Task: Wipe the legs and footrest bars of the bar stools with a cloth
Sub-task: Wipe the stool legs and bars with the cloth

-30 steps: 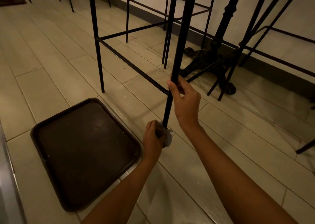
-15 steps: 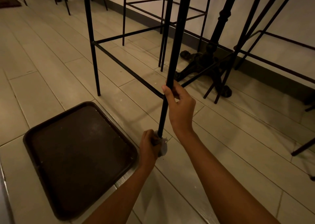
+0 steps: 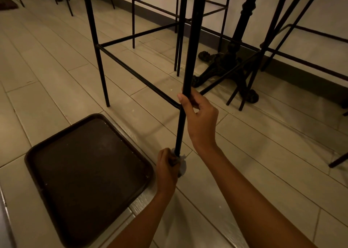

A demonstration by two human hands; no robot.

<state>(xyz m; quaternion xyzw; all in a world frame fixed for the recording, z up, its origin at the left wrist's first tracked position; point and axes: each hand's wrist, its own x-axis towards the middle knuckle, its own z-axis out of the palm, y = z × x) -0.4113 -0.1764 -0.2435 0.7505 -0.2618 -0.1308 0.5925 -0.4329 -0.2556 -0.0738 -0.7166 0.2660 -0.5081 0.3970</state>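
- Clenching the cloth (image 3: pixel 182 165) round the bottom of the near stool leg (image 3: pixel 180 131), at floor level: left grip (image 3: pixel 167 165).
- Brown tray (image 3: pixel 88 172) on the floor just left of it.
- Right grip (image 3: pixel 201 119) grasping the same leg higher up, at the footrest bar (image 3: pixel 139 78) joint.
- Cast table base (image 3: pixel 224 66) beyond, near the wall.

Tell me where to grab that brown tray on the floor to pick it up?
Probably the raised rim of the tray on its far-left side. It lies flat, so pinch the lip from above, thumb inside. That side faces bare floor; the right side is crowded by the left hand and stool leg.
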